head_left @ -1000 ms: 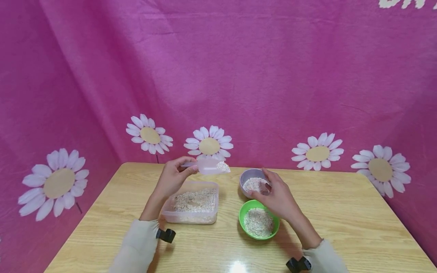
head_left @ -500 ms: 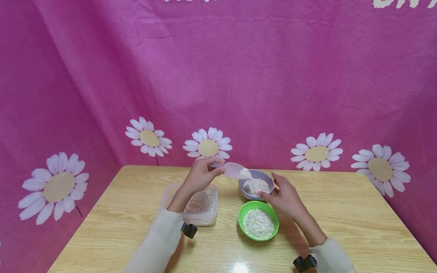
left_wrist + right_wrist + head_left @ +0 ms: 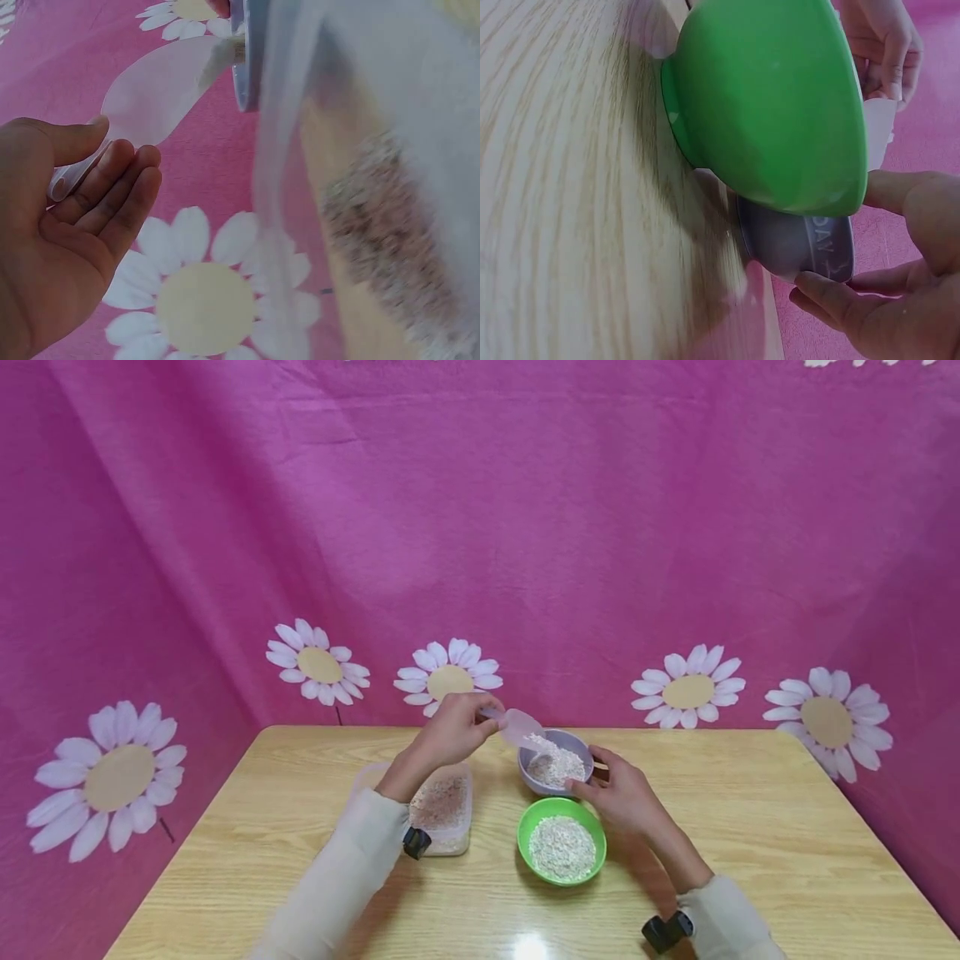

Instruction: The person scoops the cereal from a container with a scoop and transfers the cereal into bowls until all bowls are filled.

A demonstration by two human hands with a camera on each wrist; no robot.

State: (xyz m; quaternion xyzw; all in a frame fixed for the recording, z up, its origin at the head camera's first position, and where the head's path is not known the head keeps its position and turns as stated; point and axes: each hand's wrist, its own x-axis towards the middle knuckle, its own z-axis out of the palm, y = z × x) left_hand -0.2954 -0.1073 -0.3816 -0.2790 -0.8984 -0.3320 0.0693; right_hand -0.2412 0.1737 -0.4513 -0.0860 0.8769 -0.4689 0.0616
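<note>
My left hand (image 3: pixel 459 727) pinches the handle of a translucent pinkish scoop (image 3: pixel 519 727) between thumb and fingers. The scoop tips down over the left rim of a purple bowl (image 3: pixel 780 240), and pale oat flakes (image 3: pixel 557 765) run from its lip into the bowl. My right hand (image 3: pixel 622 789) grips the purple bowl from the right, fingers on its outer wall and thumb at the near rim. Just in front of it stands a green bowl (image 3: pixel 561 805) holding more flakes; in the right wrist view the green bowl hides part of the purple one.
A clear rectangular tub (image 3: pixel 453 845) with oat flakes stands on the left, partly covered by my left forearm. The wooden table (image 3: pixel 750 827) reaches back to a pink cloth (image 3: pixel 570 527) printed with daisies.
My left hand has carried the loaded scoop rightward from above the tub to the purple bowl and tilted it. My right hand has shifted to the bowl's right side; the flakes now pour.
</note>
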